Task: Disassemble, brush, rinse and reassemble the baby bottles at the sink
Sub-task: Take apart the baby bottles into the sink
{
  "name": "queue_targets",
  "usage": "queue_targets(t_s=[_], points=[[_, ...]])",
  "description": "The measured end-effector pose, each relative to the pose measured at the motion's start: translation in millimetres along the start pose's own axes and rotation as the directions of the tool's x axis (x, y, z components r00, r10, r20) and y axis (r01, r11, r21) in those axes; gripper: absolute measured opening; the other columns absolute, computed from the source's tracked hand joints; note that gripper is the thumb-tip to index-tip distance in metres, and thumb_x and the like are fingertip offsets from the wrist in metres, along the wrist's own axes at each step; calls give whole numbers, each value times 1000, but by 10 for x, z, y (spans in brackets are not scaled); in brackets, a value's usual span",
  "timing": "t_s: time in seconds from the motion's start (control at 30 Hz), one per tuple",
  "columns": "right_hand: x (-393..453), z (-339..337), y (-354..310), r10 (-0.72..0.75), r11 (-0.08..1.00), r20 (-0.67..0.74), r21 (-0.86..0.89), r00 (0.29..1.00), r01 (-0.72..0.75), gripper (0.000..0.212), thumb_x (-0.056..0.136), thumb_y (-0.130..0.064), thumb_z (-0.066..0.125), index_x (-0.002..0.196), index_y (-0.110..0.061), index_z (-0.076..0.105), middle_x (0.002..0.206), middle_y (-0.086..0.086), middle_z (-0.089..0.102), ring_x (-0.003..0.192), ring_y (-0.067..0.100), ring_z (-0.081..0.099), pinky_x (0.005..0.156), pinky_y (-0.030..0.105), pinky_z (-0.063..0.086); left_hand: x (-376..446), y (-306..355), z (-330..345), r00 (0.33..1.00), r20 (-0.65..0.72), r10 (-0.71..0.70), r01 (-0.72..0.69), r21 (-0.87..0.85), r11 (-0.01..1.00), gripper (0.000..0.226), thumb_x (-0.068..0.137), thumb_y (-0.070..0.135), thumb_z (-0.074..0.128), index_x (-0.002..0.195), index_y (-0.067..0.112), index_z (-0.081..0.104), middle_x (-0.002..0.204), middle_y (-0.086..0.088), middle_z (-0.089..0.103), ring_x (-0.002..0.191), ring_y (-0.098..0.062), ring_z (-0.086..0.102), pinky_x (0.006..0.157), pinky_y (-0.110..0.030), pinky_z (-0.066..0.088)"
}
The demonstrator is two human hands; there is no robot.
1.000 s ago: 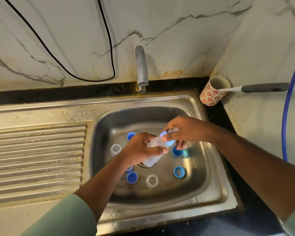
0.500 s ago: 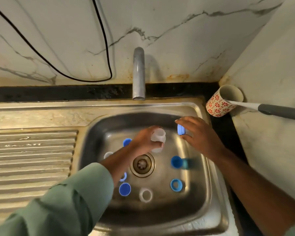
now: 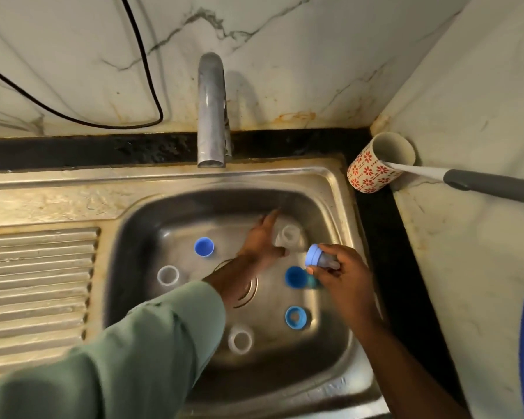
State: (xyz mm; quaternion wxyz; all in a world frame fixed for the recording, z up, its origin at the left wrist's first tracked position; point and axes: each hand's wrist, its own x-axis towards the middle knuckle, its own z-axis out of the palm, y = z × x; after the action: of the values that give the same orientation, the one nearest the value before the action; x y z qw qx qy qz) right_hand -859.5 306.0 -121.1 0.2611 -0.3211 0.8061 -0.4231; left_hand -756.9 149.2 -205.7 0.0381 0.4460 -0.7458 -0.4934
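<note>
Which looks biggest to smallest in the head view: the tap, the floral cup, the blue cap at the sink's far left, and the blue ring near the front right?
1. Tap
2. Floral cup
3. Blue cap and blue ring: these look about alike, so I won't rank them.

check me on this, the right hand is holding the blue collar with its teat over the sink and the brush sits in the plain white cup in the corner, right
Not quite. The head view shows the cup in the corner is patterned with red flowers, not plain white. The rest holds: the brush sits in it, and the right hand holds the blue collar with its teat over the sink.
</note>
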Motion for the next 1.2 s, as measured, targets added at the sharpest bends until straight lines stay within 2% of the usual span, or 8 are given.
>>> queue_targets(t_s=[0.07,0.13,0.2,0.4,0.57,0.87,1.0,1.2], points=[[-50,45,-63,59,997,57,41,997,-61,44,71,-8,84,94,-41,65,99,-15,67,94,2,65,80,14,50,-293,46,-216,984,-141,-109,73,-239,968,61,80,20,81,135,23,54,138,-7,56,120,-25,57,97,-30,45],[-129,132,-134,83,990,154,98,985,-99,44,70,-11,85,92,-43,67,98,-14,71,92,3,67,82,26,56,-725,160,-455,956,147,-254,291,-586,756,33,91,30,71,121,23,61,121,-8,65,96,-26,64,74,-37,55],[-241,254,-236,50,984,245,153,968,-89,44,69,-10,86,94,-41,68,97,-10,73,91,8,69,83,33,57,-1133,202,-637,888,435,-150,424,-648,632,38,92,39,63,128,27,59,108,-8,68,88,-25,65,73,-37,57],[-527,517,-518,-80,957,281,291,956,-5,45,70,8,80,89,-32,71,96,-4,68,85,4,67,79,24,55,-1647,46,-850,954,268,-130,297,-811,505,51,80,18,71,126,1,61,110,-27,67,91,-29,64,79,-33,58],[-603,494,-788,-40,896,352,427,935,-122,21,71,11,77,80,-9,73,73,5,74,65,15,68,65,30,58,-1903,47,-1007,968,249,-13,221,-835,503,45,86,17,64,126,-4,60,120,-28,65,103,-35,65,83,-34,58],[-632,420,-911,-213,975,557,62,803,215,24,62,-10,61,80,-16,46,77,-5,45,65,5,37,55,17,35,-2048,210,-996,899,418,132,255,-744,618,50,87,18,66,128,-9,58,112,-23,63,88,-28,64,78,-31,56],[-654,454,-827,-128,991,321,62,938,114,30,73,0,69,89,-19,52,77,-2,48,63,6,40,55,20,37,-1918,243,-965,924,380,48,288,-772,567,46,90,18,70,129,-3,59,107,-20,67,87,-26,68,80,-32,58],[-631,424,-663,-98,995,347,50,933,86,44,73,7,71,94,-32,67,94,-12,64,67,4,57,60,26,55,-1759,74,-810,929,297,-222,361,-861,358,19,90,1,66,109,1,63,109,-23,69,93,-29,71,78,-34,61]])
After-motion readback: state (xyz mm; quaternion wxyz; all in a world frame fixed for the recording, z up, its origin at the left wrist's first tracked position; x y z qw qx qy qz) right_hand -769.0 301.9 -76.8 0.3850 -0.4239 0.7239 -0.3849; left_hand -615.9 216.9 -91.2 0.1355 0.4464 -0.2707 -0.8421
